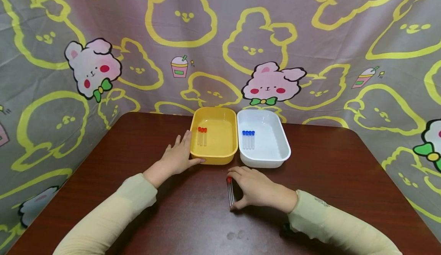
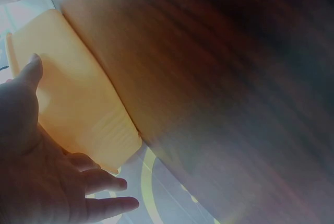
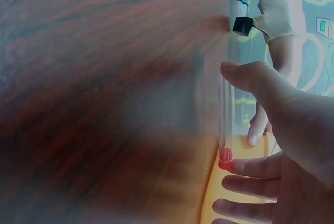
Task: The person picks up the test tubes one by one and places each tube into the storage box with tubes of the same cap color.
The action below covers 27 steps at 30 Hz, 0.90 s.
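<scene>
My right hand [image 1: 255, 188] pinches a clear test tube with a red cap [image 1: 230, 194] lengthwise, the thumb at its bottom end and the index finger at the cap. In the right wrist view the same tube [image 3: 225, 114] spans from thumb to fingertip, close to the tabletop. Against the left side of the yellow tray [image 1: 215, 160], my left hand [image 1: 176, 156] lies with fingers spread and fairly straight, thumb along the tray's front corner. Three red-capped tubes [image 1: 202, 138] lie inside that tray. Several blue-capped tubes [image 1: 248, 141] lie side by side in the white tray [image 1: 284, 153].
Both trays stand side by side at the back of the dark wooden table [image 1: 193, 216]. Behind them hangs a cartoon-patterned cloth [image 1: 206, 56]. A small black box [image 3: 242, 26] is on the left wrist in the right wrist view.
</scene>
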Each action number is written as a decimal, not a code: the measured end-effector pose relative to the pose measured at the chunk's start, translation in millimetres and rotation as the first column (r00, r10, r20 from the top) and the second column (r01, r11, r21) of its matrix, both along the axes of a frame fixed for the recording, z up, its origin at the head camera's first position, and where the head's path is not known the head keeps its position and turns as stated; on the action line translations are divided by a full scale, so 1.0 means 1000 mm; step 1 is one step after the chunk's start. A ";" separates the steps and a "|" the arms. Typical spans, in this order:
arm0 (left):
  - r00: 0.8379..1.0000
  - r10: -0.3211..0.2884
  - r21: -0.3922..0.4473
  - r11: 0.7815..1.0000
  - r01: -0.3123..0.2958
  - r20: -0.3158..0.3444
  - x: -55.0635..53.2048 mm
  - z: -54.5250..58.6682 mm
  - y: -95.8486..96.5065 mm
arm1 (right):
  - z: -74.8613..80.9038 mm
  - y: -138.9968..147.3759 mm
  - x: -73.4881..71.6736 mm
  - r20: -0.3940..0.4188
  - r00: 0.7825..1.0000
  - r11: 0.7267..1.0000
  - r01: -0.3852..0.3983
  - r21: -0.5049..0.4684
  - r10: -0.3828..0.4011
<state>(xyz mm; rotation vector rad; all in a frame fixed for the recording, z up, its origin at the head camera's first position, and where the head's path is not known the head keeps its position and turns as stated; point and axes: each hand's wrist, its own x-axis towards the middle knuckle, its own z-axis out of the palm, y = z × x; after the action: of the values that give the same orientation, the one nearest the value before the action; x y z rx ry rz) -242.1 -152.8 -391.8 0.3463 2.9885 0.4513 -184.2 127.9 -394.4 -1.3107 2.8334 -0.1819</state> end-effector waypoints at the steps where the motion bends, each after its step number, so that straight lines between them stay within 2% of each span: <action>1: 1.000 0.000 -0.002 1.000 0.000 0.001 0.000 0.000 0.000 | 0.001 0.000 0.000 -0.001 1.000 1.000 -0.002 -0.002 0.002; 14: 1.000 -0.003 -0.005 1.000 0.003 -0.006 0.001 0.000 0.000 | 0.016 0.000 -0.004 0.018 0.999 0.999 -0.040 -0.014 0.040; 27: 1.000 -0.004 0.004 1.000 0.004 -0.011 0.001 0.000 0.000 | 0.031 -0.002 -0.008 0.039 0.998 0.998 -0.042 -0.042 0.044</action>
<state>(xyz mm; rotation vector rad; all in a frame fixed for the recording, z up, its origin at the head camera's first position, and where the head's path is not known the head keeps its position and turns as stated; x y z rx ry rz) -240.7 -153.3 -392.1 0.3561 2.9971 0.4567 -192.0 125.7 -363.0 -1.3581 2.7808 -0.2637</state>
